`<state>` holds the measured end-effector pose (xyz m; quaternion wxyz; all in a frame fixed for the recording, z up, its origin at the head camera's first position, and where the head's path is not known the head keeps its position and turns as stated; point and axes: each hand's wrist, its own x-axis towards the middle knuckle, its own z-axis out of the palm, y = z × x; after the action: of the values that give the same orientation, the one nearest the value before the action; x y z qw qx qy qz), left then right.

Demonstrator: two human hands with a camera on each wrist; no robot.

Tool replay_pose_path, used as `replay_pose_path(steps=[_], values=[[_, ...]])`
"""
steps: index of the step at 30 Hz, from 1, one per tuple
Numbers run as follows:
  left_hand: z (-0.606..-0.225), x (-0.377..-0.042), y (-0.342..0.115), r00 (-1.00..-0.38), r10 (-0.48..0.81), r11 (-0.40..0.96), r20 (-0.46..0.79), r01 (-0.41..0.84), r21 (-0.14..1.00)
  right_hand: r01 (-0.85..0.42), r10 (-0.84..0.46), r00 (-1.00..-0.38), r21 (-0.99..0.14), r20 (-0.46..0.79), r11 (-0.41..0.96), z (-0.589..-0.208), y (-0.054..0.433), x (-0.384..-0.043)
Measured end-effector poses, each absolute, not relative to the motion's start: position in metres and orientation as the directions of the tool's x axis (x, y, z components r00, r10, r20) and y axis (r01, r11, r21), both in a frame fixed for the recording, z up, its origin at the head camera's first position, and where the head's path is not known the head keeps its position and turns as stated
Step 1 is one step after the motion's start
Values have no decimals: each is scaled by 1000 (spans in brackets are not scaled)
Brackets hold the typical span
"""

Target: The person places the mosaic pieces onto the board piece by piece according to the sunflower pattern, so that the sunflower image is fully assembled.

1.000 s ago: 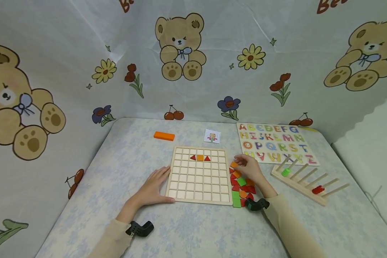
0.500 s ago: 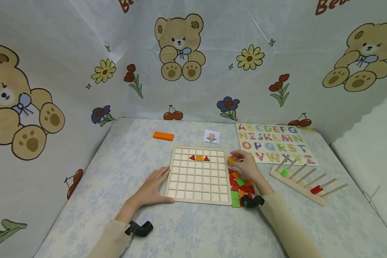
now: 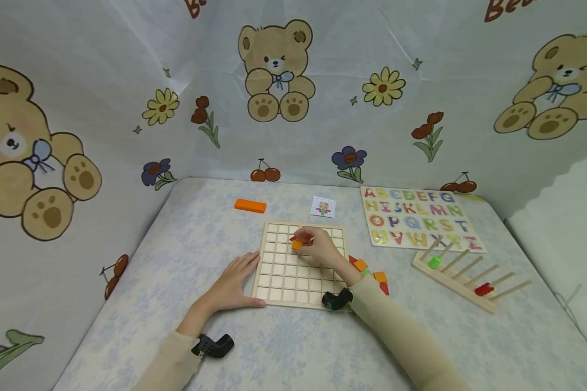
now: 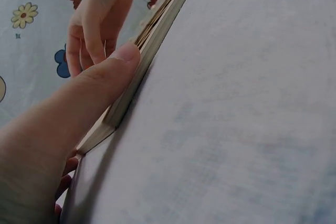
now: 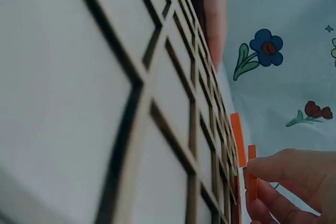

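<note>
A wooden grid board (image 3: 281,283) lies flat on the patterned cloth. Thumb and fingers of my right hand (image 3: 321,248) pinch an orange square tile (image 3: 297,245) over its upper rows; the right wrist view shows this tile edge-on. A red triangle tile (image 3: 293,238) peeks out beside the fingertips, and the hand hides the other tiles set there. At the board's lower left corner rests my left hand (image 3: 233,282), fingers extended along the left side and thumb against the front edge. In the left wrist view the thumb (image 4: 100,85) touches the board's rim.
Loose tiles, among them an orange square (image 3: 360,265) and a red piece (image 3: 383,288), lie right of the board, partly under my forearm. Behind it are a small picture card (image 3: 323,207) and an orange block (image 3: 250,206). An alphabet board (image 3: 378,237) and a pegged counting rack (image 3: 454,282) stand right.
My right hand picked the orange square tile from the pile's top and carried it left over the board's upper rows. The left hand stays in place.
</note>
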<state>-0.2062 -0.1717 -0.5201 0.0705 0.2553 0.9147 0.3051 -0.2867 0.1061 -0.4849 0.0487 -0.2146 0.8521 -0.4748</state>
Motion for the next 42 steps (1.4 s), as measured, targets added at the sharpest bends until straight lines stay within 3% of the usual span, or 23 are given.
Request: replay_pose_path(steps=[12,25,33,42], values=[[-519,-206,-172,-861,508,680,34,425,598,-336,-400,-905,-821,146,461,-502,95,-289],[-521,-206,-172,-863,505,677,39,423,602,-307,-392,-912,-838,123,450,-493,107,-278],[-520,-205,-175,-865,499,679,59,432,593,-329,-359,-920,-809,157,488,-483,161,-261],[-521,-205,-172,-864,500,684,56,434,587,-180,-218,-974,-795,62,579,-487,247,-230]])
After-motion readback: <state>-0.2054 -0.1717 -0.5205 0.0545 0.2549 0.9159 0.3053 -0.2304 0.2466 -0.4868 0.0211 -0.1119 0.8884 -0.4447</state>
